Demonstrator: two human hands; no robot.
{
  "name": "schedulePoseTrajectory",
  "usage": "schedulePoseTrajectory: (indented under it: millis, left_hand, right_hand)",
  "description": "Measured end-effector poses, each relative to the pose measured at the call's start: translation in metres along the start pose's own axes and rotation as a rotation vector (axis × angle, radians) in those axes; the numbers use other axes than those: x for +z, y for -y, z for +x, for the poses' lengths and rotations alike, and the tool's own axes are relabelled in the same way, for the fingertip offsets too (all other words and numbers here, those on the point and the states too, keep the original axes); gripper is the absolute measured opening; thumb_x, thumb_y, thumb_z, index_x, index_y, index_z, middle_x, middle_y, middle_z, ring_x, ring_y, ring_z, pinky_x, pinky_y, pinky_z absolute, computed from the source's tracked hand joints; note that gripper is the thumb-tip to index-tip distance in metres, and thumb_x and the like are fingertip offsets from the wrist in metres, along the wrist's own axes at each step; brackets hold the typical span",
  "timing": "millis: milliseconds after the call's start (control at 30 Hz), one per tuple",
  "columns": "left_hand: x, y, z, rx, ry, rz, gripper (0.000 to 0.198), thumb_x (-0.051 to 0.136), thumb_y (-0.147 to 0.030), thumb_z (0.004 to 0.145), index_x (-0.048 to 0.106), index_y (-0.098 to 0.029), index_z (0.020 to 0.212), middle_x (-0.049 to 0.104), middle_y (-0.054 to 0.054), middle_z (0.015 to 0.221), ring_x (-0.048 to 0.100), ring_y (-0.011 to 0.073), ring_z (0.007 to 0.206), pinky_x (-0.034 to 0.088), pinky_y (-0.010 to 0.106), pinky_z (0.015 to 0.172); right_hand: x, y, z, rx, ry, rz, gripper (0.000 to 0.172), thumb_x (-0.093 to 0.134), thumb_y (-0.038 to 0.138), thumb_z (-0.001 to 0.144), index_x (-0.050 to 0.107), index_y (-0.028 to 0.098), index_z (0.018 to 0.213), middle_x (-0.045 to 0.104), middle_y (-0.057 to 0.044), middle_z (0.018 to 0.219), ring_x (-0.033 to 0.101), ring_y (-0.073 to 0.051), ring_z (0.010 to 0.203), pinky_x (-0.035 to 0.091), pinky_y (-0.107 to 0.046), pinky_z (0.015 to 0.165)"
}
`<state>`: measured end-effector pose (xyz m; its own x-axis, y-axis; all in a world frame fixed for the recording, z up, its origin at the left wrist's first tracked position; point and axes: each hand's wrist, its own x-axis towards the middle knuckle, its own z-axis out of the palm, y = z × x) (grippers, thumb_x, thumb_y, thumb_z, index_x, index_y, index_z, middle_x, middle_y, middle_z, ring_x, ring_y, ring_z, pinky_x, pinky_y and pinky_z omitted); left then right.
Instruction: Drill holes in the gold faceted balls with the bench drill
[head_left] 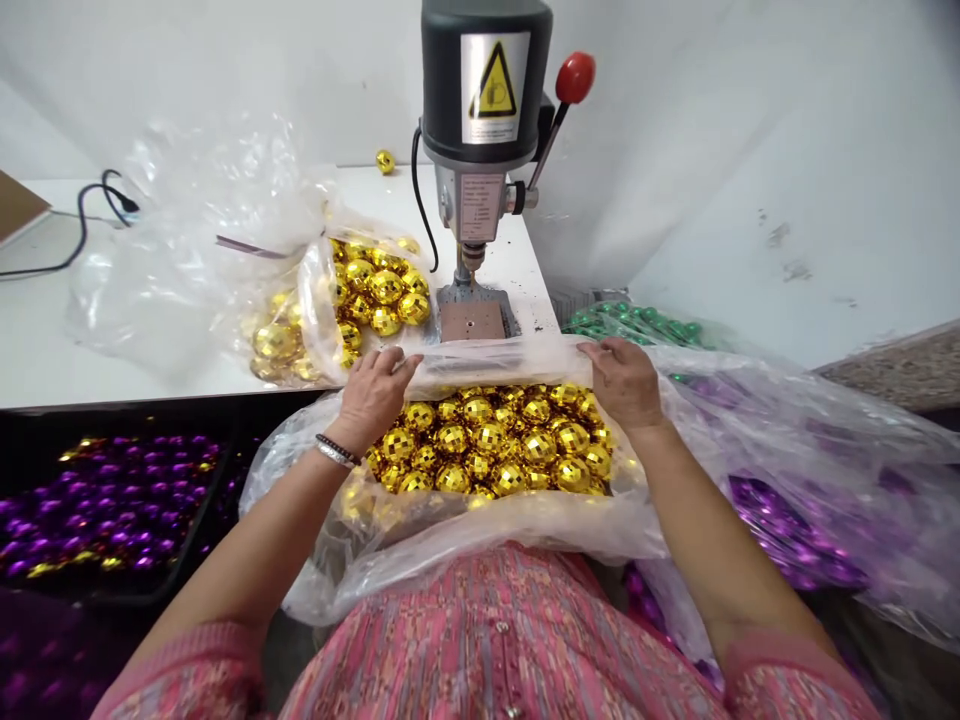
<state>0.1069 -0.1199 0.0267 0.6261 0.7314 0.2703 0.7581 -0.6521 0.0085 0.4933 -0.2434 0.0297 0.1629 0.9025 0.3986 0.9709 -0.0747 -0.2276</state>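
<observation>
A clear plastic bag point(525, 515) sits open in front of me, filled with shiny gold disco-ball ornaments point(487, 440). My left hand point(379, 395) is closed on the left part of the bag's far rim, which looks folded over. On the same rim, farther right, my right hand point(624, 380) pinches the plastic. Between the two hands the rim is stretched across the front of the table. Just beyond it stands a bench drill press point(487, 110), its bit above a brown block point(471, 321).
Left on the white table point(45, 350) lies another plastic bag point(172, 280) of gold balls. A single gold ball point(385, 162) rests near the wall. Below left is a black crate point(187, 560) of purple balls point(112, 500). Bagged green balls point(637, 325) and purple balls point(795, 535) lie right.
</observation>
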Motion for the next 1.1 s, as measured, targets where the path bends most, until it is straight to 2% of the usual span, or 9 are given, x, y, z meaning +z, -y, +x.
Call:
schedulePoseTrajectory:
  millis: [133,300,500,633,767,833,900,1000,1100]
  left_hand:
    - [0.01,-0.005,-0.001,-0.031,0.147,-0.053,0.042,0.048,-0.015,0.097,0.071,-0.024,0.131,0.07,0.014,0.128,0.061,0.0311,0.108,0.048,0.046,0.092]
    - [0.025,-0.002,-0.003,-0.128,0.11,-0.191,0.036,0.051,-0.02,0.097,0.076,-0.025,0.123,0.073,0.012,0.126,0.066,0.0279,0.105,0.052,0.044,0.097]
    - [0.031,0.006,-0.023,-0.063,0.054,-0.435,0.034,0.048,-0.016,0.094,0.081,-0.021,0.101,0.077,0.012,0.114,0.072,0.0214,0.101,0.057,0.034,0.093]
    - [0.034,0.005,-0.03,-0.118,0.188,-0.564,0.029,0.052,-0.028,0.092,0.081,-0.024,0.097,0.079,0.008,0.106,0.074,0.0203,0.096,0.057,0.03,0.087]
    - [0.031,0.002,-0.02,-0.383,0.39,-0.469,0.032,0.052,-0.028,0.087,0.083,-0.028,0.096,0.081,0.003,0.098,0.074,0.0224,0.086,0.055,0.03,0.079]
    - [0.028,0.001,-0.016,-0.419,0.477,-0.44,0.033,0.052,-0.027,0.086,0.083,-0.029,0.095,0.081,0.002,0.095,0.074,0.0229,0.084,0.054,0.03,0.077]
    - [0.027,0.001,-0.014,-0.422,0.486,-0.425,0.034,0.052,-0.028,0.089,0.083,-0.029,0.102,0.081,0.004,0.103,0.074,0.024,0.089,0.053,0.031,0.081]
    - [0.027,-0.002,-0.017,-0.425,0.41,-0.336,0.038,0.048,-0.03,0.095,0.078,-0.029,0.119,0.076,0.009,0.121,0.071,0.0265,0.101,0.053,0.034,0.087]
    - [0.027,-0.006,-0.021,-0.362,0.389,-0.18,0.039,0.046,-0.028,0.096,0.075,-0.028,0.122,0.074,0.012,0.12,0.067,0.0301,0.109,0.051,0.04,0.092]
  right_hand:
    - [0.023,-0.008,0.012,0.063,0.06,0.137,0.03,0.052,0.026,0.092,0.079,0.022,0.105,0.074,-0.011,0.111,0.066,-0.023,0.106,0.053,-0.041,0.102]
    - [0.048,-0.017,0.013,0.234,0.101,0.325,0.027,0.052,0.031,0.098,0.074,0.019,0.108,0.074,-0.008,0.112,0.068,-0.017,0.107,0.054,-0.041,0.102]
    - [0.059,-0.024,0.006,0.468,0.124,0.49,0.035,0.059,0.046,0.097,0.067,0.012,0.106,0.07,-0.006,0.103,0.067,-0.015,0.096,0.058,-0.037,0.09]
    - [0.056,-0.032,-0.005,0.542,0.175,0.547,0.035,0.059,0.046,0.097,0.066,0.012,0.104,0.069,-0.005,0.103,0.066,-0.015,0.095,0.058,-0.036,0.088]
    - [0.048,-0.036,-0.012,0.556,0.299,0.561,0.034,0.061,0.046,0.096,0.067,0.012,0.1,0.069,-0.005,0.1,0.066,-0.015,0.095,0.057,-0.037,0.091]
    - [0.046,-0.036,-0.013,0.552,0.377,0.561,0.033,0.063,0.045,0.094,0.068,0.012,0.096,0.07,-0.004,0.096,0.067,-0.014,0.092,0.057,-0.037,0.091]
    - [0.047,-0.034,-0.013,0.549,0.412,0.556,0.032,0.064,0.045,0.094,0.068,0.012,0.096,0.071,-0.004,0.097,0.067,-0.014,0.094,0.056,-0.038,0.093]
    - [0.055,-0.032,-0.005,0.56,0.372,0.532,0.033,0.063,0.044,0.095,0.068,0.013,0.103,0.071,-0.006,0.105,0.067,-0.016,0.101,0.055,-0.039,0.096]
    - [0.064,-0.03,0.01,0.592,0.306,0.481,0.035,0.06,0.044,0.096,0.067,0.013,0.109,0.069,-0.006,0.108,0.066,-0.016,0.1,0.056,-0.039,0.094]
